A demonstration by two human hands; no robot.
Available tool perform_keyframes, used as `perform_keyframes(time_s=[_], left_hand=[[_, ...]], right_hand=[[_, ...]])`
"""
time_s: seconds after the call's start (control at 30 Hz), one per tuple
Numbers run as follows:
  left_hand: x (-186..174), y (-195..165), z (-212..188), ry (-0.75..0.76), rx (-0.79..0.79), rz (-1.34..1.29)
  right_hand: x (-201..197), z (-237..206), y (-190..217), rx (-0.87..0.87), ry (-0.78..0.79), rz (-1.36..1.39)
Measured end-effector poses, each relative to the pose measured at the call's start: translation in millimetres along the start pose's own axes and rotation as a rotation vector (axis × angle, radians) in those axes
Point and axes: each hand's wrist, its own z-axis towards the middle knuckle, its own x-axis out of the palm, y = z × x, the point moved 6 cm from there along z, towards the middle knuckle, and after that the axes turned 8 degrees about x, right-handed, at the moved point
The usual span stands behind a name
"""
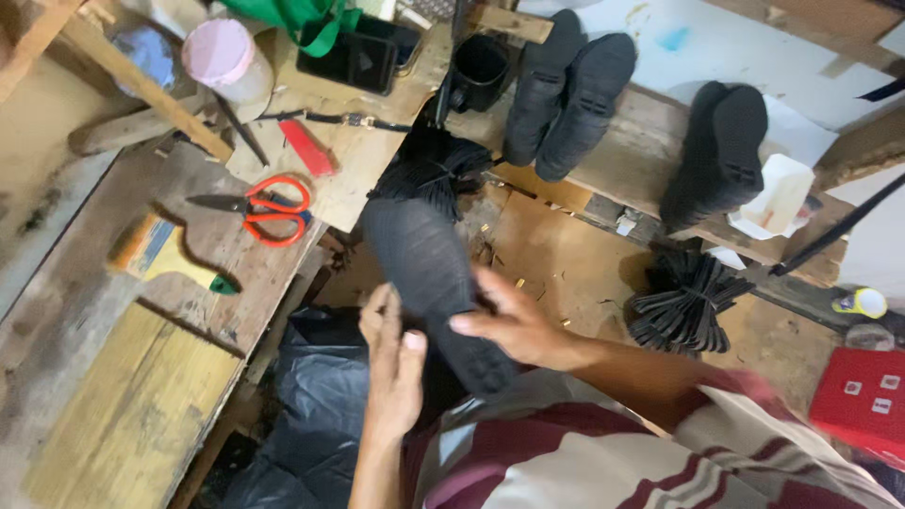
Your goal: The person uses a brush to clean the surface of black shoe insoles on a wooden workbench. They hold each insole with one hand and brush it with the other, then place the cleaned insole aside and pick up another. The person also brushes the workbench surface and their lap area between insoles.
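Shoe (424,283), black, sole up, sits between both hands over the lap, centre of head view. Left hand (394,363) is closed on its near edge from below, thumb up along the side; right hand (514,325) is clamped on it w/ fingers laid across the heel end. Sole faces camera, toe points away toward the bench (198,283).

Step in hand, as I read it: checking or pressing the sole onto the upper, shoe steadied w/ both hands. Next move prob. calls for firm pressure round the edge w/o letting the shoe twist, or a tool from the bench.

Rest of view: red-handled scissors (269,209) lie on the bench at left, near a yellow brush (156,253); neither touched. Pink-lidded jar (226,58) further back. Two more black shoes (566,90) stand sole-out on the plank behind, one more (718,155) to the right. Fan of black strips (683,302) lies on the floor boards, well apart from the hands. Red box (863,401) at right edge.
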Motion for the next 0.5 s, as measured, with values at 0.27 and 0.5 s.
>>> perform_keyframes(time_s=[0.27,0.5], left_hand=[[-32.2,25.7,-33.0,0.005,-0.114,0.009],[-109.6,72.2,-100.0,-0.341,-0.367,-0.051]], right_hand=[[-142.3,-76.6,45.5,0.063,-0.826,-0.106],[-239.3,-35.9,69.1,-0.185,-0.888,0.561]])
